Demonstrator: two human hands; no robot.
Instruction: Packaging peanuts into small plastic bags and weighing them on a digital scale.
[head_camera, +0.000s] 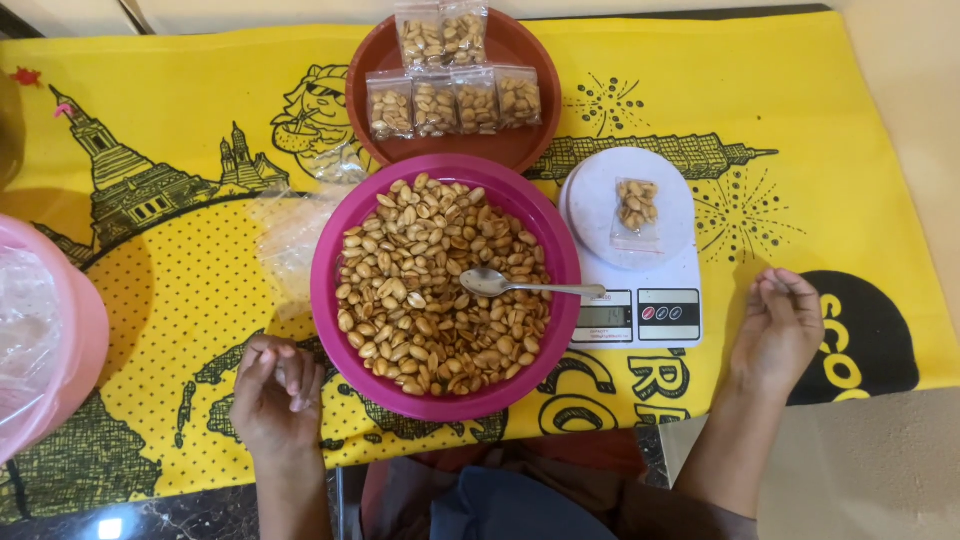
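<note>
Your left hand is resting on the yellow printed cloth, just beside the lower left rim of the magenta bowl. Its fingers are curling loosely inward, and I cannot tell whether they are pinching anything. Your right hand is lying on the cloth to the right of the scale, its fingers also bending in toward the palm, gripping nothing that can be made out.

Between your hands, the magenta bowl is sitting full of roasted peanuts. A metal spoon is lying across them, its bowl on the nuts and its handle reaching over the right rim toward the scale.

The white kitchen scale is standing just right of the bowl, touching or nearly touching its rim. A small clear bag of peanuts is lying on its round platform.

Beyond the bowl, a brown round tray is holding six filled bags in two rows.

Empty clear bags are lying left of the bowl. At the far left edge, a pink tub is holding clear plastic.
</note>
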